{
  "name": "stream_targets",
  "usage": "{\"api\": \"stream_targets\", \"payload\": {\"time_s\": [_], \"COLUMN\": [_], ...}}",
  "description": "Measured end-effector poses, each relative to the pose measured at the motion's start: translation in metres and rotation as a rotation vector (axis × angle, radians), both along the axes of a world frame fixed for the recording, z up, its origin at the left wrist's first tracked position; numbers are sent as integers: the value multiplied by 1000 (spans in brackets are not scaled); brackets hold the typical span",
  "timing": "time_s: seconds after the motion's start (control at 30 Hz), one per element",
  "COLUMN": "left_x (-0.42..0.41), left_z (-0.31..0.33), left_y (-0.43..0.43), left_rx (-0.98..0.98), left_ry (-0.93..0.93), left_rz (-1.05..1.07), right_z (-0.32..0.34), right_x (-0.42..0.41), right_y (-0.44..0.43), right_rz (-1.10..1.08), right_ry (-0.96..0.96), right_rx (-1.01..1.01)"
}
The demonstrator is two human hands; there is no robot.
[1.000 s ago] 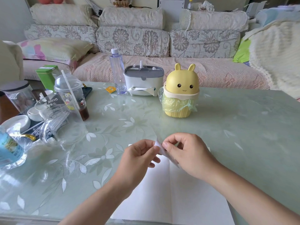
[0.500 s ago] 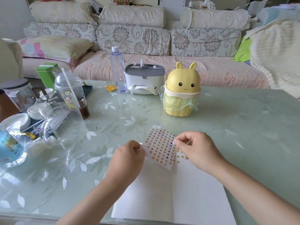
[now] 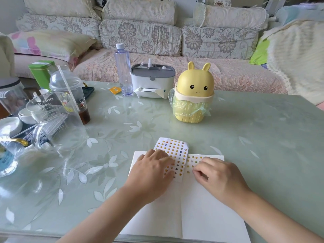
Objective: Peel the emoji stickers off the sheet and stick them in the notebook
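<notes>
While the left grip [image 3: 154, 170] lies flat, pinning the sticker sheet [image 3: 172, 146] on the notebook [image 3: 210, 207] at the counter's [image 3: 245, 128] near edge, the right grip [image 3: 217, 176] curls onto the page, contents indeterminate; advise firm, even fingertip pressure

A pale green, leaf-patterned bench [image 3: 254, 137] lies under the left hand [image 3: 150, 174]. Well beyond that hand runs a floral sofa [image 3: 140, 37] in soft daylight, with a pillow [image 3: 52, 42] at its left end.

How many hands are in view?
2. The left hand presses the sticker sheet onto the left page of the notebook; the right hand touches the right page beside it.
</notes>
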State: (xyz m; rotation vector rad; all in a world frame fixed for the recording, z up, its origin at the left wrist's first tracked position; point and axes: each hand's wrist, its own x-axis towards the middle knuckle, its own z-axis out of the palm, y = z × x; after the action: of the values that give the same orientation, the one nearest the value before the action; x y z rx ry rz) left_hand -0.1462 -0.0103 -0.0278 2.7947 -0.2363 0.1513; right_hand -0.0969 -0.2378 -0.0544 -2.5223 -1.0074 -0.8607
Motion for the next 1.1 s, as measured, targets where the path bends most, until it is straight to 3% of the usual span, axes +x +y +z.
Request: {"api": "stream_targets", "payload": {"time_s": [0.13,0.33,0.7,0.87,1.1], "left_x": [1,2,0,0,1], "left_z": [-2,-4,-1,0,-3], "left_y": [0,0,-4,-4,6], "left_rx": [-14,0,-10,-23,-244], "left_ry": [-1,-2,9,9,-89], "left_rz": [2,3,25,17,-14], "right_z": [0,11,14,17,38], "right_x": [1,2,-20,-20,-22], "right_y": [-1,-9,-18,-20,11], "right_rz": [14,15,36,12,4], "right_ry": [63,352,263,326,280], "right_rx": [-27,-126,-245,-182,-44]}}
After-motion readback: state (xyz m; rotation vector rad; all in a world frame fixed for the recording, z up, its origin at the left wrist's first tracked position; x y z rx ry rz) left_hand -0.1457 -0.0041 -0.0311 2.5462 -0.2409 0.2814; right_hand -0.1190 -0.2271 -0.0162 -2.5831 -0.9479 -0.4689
